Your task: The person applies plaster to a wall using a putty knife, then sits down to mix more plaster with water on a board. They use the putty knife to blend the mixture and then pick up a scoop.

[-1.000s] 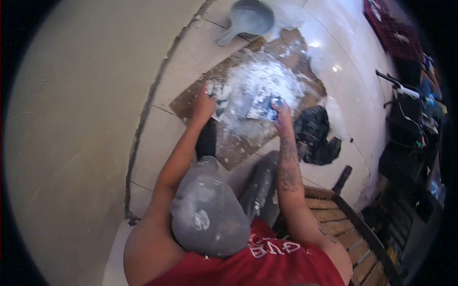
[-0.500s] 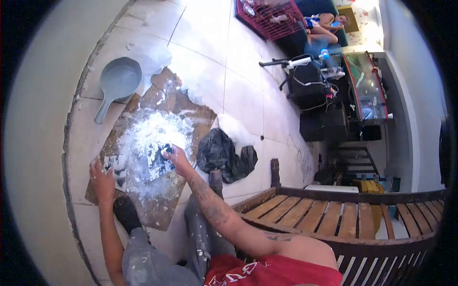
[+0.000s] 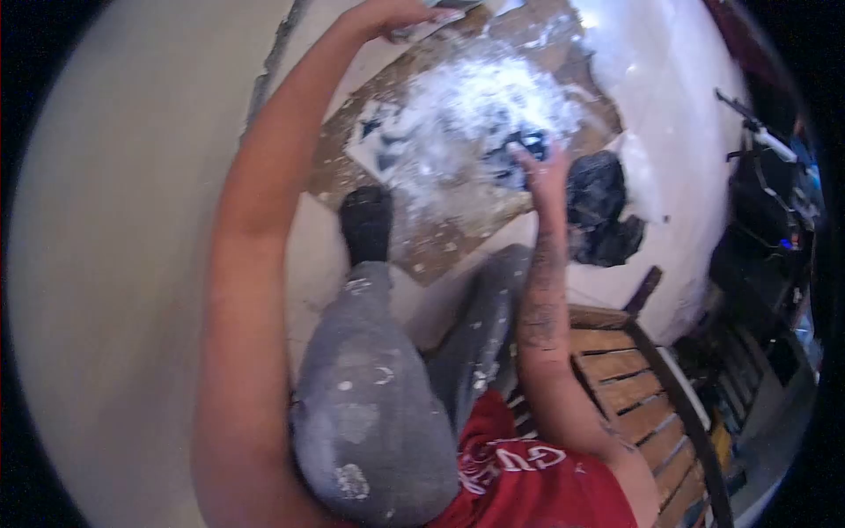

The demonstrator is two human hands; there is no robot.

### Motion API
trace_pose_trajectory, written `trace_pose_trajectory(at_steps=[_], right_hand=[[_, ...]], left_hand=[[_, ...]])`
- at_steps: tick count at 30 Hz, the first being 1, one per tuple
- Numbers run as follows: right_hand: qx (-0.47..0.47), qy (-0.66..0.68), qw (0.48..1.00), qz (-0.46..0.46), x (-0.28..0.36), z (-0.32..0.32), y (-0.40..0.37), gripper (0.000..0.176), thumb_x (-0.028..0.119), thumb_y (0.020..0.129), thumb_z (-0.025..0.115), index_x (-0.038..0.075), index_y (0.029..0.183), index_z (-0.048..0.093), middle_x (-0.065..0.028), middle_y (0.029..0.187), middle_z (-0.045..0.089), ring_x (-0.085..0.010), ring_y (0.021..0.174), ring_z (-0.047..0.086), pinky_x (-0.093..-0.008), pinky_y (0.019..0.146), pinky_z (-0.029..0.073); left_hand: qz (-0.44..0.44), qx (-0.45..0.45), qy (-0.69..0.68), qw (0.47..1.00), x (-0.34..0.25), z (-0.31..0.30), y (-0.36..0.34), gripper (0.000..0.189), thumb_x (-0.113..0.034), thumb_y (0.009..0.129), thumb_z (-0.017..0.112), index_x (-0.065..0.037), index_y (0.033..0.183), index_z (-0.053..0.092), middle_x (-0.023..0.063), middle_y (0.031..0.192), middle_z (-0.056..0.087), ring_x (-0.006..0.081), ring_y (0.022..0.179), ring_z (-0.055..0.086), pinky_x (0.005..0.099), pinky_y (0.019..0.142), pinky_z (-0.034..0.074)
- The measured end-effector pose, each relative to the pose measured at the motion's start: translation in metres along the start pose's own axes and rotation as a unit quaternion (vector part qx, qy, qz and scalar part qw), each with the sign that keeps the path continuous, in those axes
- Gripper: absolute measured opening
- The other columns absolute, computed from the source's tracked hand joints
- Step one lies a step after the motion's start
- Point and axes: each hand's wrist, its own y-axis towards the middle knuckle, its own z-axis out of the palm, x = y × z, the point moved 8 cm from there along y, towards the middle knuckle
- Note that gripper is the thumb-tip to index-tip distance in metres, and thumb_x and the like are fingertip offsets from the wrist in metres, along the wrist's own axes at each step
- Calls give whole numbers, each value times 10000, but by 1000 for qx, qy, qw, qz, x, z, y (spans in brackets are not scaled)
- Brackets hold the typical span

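A heap of white paste or powder (image 3: 502, 88) covers much of a worn brown board (image 3: 440, 251) on the floor. My right hand (image 3: 546, 167) is closed on a flat, paste-smeared scraper (image 3: 510, 172), whose dark part shows by the thumb at the heap's near edge. Another flat, pale plate with dark patches (image 3: 374, 150) lies on the board's left side. At the top edge my left hand (image 3: 400, 16) is closed around the handle of a grey dipper (image 3: 451, 5), mostly cut off by the view. Motion blurs both hands.
A crumpled black plastic bag (image 3: 598, 207) lies right of the board, beside a white bag (image 3: 641, 180). My socked foot (image 3: 365, 224) is at the board's near edge. A slatted wooden bench (image 3: 625, 378) stands close on my right; a wall (image 3: 132, 220) rises at left.
My left hand has left the pale plate and reached forward to the dipper. The view has swung leftward and down. My right hand stays on the scraper.
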Motion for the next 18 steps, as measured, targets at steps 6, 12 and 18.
trace_pose_trajectory(at_steps=[6,12,18], right_hand=[[-47,113,992,0,-10,-29,-13,323,35,724,678,-7,1026,573,-47,909,621,-123,802,557,-263,746,450],[-68,208,974,53,-61,-21,-15,318,1,746,638,-5,1054,557,-38,924,617,-118,805,557,-256,756,442],[-96,252,962,51,-87,-9,-3,275,27,743,657,-2,1004,575,-28,877,624,-112,772,564,-256,727,451]], left_hand=[[-110,-43,-178,977,6,33,23,346,-294,775,589,22,909,629,99,686,610,206,685,577,379,552,452],[-120,-103,-82,984,23,19,3,324,-267,785,557,41,858,627,146,655,599,204,655,580,384,547,434],[-181,-33,-30,982,19,6,-59,544,-381,743,647,88,1004,557,261,899,618,367,848,610,379,730,471]])
